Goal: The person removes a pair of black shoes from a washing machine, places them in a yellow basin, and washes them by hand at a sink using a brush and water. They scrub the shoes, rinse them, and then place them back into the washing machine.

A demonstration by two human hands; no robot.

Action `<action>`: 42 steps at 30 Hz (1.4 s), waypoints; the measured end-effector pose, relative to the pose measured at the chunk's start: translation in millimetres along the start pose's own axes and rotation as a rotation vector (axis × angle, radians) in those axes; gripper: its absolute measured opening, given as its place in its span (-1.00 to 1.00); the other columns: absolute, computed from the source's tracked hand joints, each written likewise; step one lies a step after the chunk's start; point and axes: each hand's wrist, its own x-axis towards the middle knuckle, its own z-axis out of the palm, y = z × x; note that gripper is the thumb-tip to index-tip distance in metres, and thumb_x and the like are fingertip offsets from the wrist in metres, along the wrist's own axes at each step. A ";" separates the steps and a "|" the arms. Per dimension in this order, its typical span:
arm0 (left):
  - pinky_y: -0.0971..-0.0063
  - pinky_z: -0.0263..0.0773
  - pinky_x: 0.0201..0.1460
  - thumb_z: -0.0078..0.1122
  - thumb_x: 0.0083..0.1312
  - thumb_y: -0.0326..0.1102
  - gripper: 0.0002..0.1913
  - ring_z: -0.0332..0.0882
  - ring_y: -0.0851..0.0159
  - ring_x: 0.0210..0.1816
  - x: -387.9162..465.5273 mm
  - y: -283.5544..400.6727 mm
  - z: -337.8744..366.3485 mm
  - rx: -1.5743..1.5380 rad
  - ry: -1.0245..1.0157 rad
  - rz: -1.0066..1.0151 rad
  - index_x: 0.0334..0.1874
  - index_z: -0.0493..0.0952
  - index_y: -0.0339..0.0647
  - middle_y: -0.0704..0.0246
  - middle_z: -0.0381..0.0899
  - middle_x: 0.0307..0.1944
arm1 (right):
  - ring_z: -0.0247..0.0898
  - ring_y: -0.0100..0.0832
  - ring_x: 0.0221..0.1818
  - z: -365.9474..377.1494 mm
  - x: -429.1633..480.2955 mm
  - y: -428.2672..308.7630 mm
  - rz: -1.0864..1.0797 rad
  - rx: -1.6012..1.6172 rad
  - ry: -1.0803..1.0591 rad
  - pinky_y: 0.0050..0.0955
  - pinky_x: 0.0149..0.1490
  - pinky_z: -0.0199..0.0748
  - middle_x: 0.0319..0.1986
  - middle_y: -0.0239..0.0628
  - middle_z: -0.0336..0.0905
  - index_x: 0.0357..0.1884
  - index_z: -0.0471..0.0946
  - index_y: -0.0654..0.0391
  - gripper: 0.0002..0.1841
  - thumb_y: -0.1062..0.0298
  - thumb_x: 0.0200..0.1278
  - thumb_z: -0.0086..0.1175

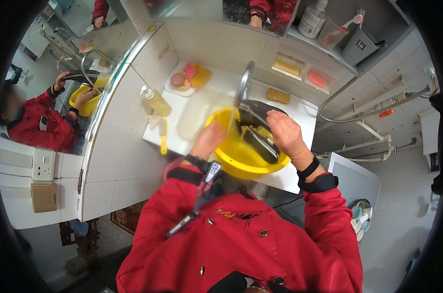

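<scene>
A yellow plastic basin point(239, 171) sits over the front of a white washbasin point(190, 119). My right hand point(285, 132) holds a dark shoe point(261, 108) tilted above the basin's right rear side, its pale sole edge facing left. Another black shoe point(260, 143) with a light sole edge lies inside the basin. My left hand point(211, 137) is over the basin's left rim with nothing in it, its fingers extended. Water point(231, 121) runs from the curved chrome faucet point(244, 82) into the basin, just right of my left fingers.
Left on the counter are a pump bottle point(158, 103), a yellow-handled brush point(163, 137) and a soap dish point(174, 89). A brown sponge-like block point(278, 96) lies behind the shoe. Above hang a shelf with cups point(360, 47) and a mirror; another mirror point(56, 121) stands left.
</scene>
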 end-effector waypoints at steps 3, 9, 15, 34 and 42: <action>0.10 0.34 0.20 -0.08 0.52 0.02 -0.43 0.31 0.08 0.24 -10.9 -2.0 18.2 0.137 -0.007 0.011 0.45 0.17 -0.12 0.23 0.28 0.30 | 0.61 -0.15 -0.12 17.0 -3.8 -8.7 0.054 0.048 -0.017 -0.31 -0.02 0.60 -0.18 -0.13 0.62 -0.09 0.51 0.24 -0.69 0.50 0.04 0.10; 0.23 0.42 0.10 -0.06 0.51 0.04 -0.50 0.43 0.27 0.12 -30.5 -13.2 43.9 0.346 -0.239 0.071 0.38 0.25 -0.02 0.38 0.38 0.22 | 0.57 -0.12 -0.16 58.7 -13.5 -47.4 0.175 0.241 -0.279 -0.25 -0.05 0.56 -0.24 -0.11 0.58 -0.08 0.44 0.21 -0.68 0.41 0.08 0.13; 0.49 0.45 0.04 0.16 0.37 -0.35 -0.54 0.53 0.31 0.00 -34.9 -8.2 33.0 0.609 -0.125 0.148 0.30 0.39 -0.31 0.29 0.56 0.00 | 0.52 0.16 -0.14 58.6 -27.1 -75.0 0.555 0.705 -0.831 -0.09 -0.02 0.50 -0.16 0.14 0.57 0.27 0.27 0.26 -0.30 0.27 0.10 0.28; 0.31 0.52 -0.12 0.18 0.16 -0.46 -0.80 0.61 -0.01 -0.22 -43.1 -42.7 48.5 1.157 0.050 0.715 -0.16 0.59 -0.32 0.10 0.63 -0.18 | 0.58 0.00 -0.05 159.0 -94.1 53.8 0.780 0.507 -1.352 -0.21 0.07 0.47 -0.15 0.11 0.65 -0.02 0.63 0.22 -0.46 0.01 0.05 0.33; 0.21 0.50 -0.07 0.30 0.16 -0.44 -0.77 0.56 -0.09 -0.14 -60.9 -46.8 54.7 1.250 0.090 0.995 -0.17 0.56 -0.34 0.07 0.59 -0.17 | 0.55 0.06 0.00 210.9 -79.3 65.0 0.859 0.389 -0.969 -0.15 0.11 0.47 -0.08 0.13 0.62 -0.04 0.63 0.22 -0.55 0.07 0.17 0.16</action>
